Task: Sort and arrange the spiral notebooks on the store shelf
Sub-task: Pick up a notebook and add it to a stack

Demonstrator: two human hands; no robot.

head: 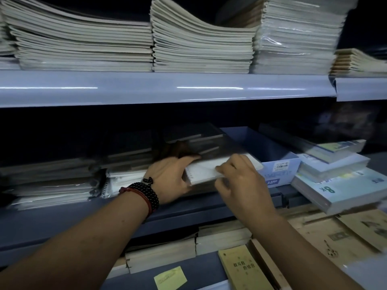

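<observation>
Shelf (41, 225) carries notebook stacks (52, 185)

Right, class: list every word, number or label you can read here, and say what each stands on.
"8K": on the pale green pad at the right, turned round.
"A6PP", second character unsure: on the blue label on the blue box.
Chinese characters on the yellow booklet: too blurred to read.
White sticker on the box and writing on the yellow sticky note: too small to read.
</observation>
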